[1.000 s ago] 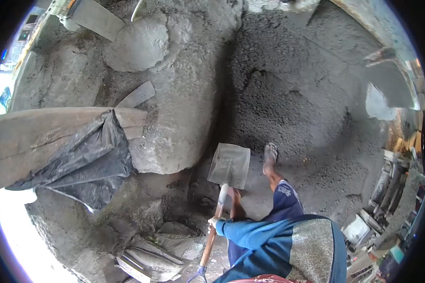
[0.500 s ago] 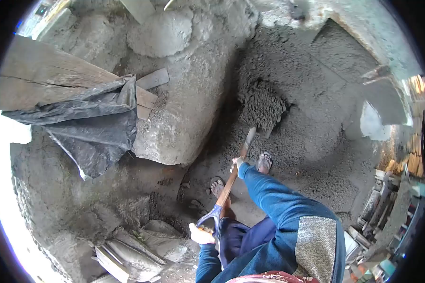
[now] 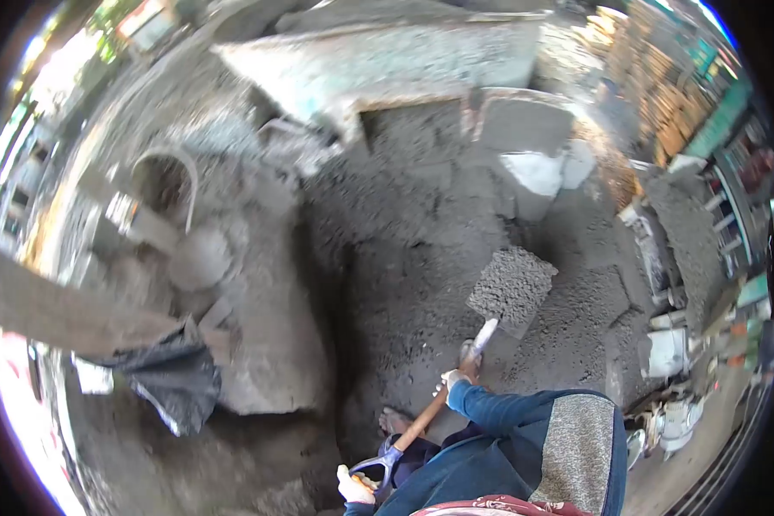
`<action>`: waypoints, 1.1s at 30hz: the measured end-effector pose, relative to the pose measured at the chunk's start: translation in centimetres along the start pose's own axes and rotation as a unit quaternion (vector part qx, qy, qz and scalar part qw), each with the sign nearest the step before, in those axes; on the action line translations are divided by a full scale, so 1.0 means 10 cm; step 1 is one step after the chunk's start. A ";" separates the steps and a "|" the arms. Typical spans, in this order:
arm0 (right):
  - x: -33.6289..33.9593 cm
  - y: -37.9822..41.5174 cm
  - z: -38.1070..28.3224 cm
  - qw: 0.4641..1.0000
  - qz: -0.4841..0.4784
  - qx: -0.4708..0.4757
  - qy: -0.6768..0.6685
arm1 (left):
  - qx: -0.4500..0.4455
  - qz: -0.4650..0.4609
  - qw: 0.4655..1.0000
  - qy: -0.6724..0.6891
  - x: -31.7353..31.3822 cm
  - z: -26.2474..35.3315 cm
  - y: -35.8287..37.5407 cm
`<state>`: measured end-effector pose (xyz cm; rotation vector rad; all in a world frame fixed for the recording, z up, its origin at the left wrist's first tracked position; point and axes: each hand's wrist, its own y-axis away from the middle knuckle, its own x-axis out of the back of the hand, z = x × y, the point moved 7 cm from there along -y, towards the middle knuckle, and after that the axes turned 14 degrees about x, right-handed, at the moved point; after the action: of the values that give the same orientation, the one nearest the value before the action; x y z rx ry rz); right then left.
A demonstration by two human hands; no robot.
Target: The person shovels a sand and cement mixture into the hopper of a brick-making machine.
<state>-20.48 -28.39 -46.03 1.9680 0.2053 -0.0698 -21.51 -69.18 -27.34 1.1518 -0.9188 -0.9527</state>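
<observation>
My left hand [image 3: 354, 484] is closed round the blue D-shaped grip of a shovel [image 3: 425, 417]. Farther down, my right hand [image 3: 452, 379] wraps the wooden shaft close to the metal socket. A heaped load of dark grey, crumbly wet mix [image 3: 513, 284] covers most of the shovel's blade, which points away from me and to the right. The blade appears to be above the grey floor, though its exact height is hard to judge. My feet in sandals show beside the shaft, partly hidden by it and my arm.
A large rough grey block [image 3: 271, 361] rises on the left, with a wooden beam [image 3: 69, 310] and a black plastic sheet [image 3: 176, 378] beside it. A pale trough [image 3: 387, 73] stands at the back. Stacked wood [image 3: 662, 95] and white containers [image 3: 666, 353] line the right side.
The view has swung right and tipped up toward the trough. The shovel, loaded with grey mix, has come out of the spot beside the block and moved right. Both hands keep their hold.
</observation>
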 end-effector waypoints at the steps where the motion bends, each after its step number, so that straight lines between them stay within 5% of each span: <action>1: 0.14 -0.03 -0.33 0.999 0.041 0.028 -0.013 | 0.022 -0.012 1.000 -0.006 -0.31 -0.02 0.01; 3: 0.29 0.25 -1.21 0.992 0.067 0.100 -0.038 | 0.017 -0.051 0.998 -0.040 -1.03 -0.01 -0.03; 5: 0.50 -0.31 -1.87 0.975 -0.058 0.178 -0.124 | 0.036 -0.133 0.984 -0.110 -1.83 0.01 -0.06; 7: 0.34 -0.19 -3.06 0.852 -0.374 0.230 -0.284 | -0.059 -0.190 0.964 -0.179 -2.98 0.12 0.52; 8: 0.42 0.11 -3.60 0.933 -0.098 0.237 -0.252 | -0.144 -0.210 0.945 -0.204 -3.52 0.21 0.85; 9: 0.36 0.29 -4.22 0.898 -0.183 0.296 -0.268 | -0.145 -0.268 0.927 -0.217 -4.05 0.27 1.08; 12: 0.37 1.29 -5.94 0.861 -0.085 0.375 -0.332 | -0.212 -0.367 0.880 -0.216 -5.40 0.30 2.62; 16: 0.69 2.12 -7.97 0.686 -0.269 0.534 -0.414 | -0.415 -0.556 0.684 -0.224 -6.66 0.20 4.48; 17: 0.89 2.30 -8.33 0.663 -0.257 0.562 -0.423 | -0.602 -0.508 0.567 -0.239 -6.69 0.08 5.16; 19: 1.45 2.70 -8.87 0.647 -0.167 0.602 -0.437 | -0.790 -0.482 0.329 -0.188 -6.84 -0.38 6.00; 22: 2.17 2.98 -8.82 0.602 -0.280 0.525 -0.533 | -0.811 -0.556 0.011 -0.182 -6.70 -1.24 6.68; 23: 2.45 2.93 -8.67 0.605 -0.231 0.556 -0.521 | -0.801 -0.556 -0.008 -0.223 -6.69 -1.47 6.59; 26: 2.95 2.58 -7.90 0.685 0.004 0.579 -0.442 | -0.725 -0.537 -0.048 -0.429 -6.71 -2.14 5.58; 28: 2.94 2.28 -7.29 0.757 0.076 0.547 -0.350 | -0.735 -0.506 -0.050 -0.448 -6.61 -2.31 4.78; 33: 2.08 2.11 -6.01 0.763 -0.064 0.524 -0.374 | -0.724 -0.436 0.075 -0.529 -6.10 -1.45 3.66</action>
<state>0.91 20.98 -6.06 2.8164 -0.3153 -1.2896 -23.22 -2.15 0.52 -1.4609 0.4784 -2.6983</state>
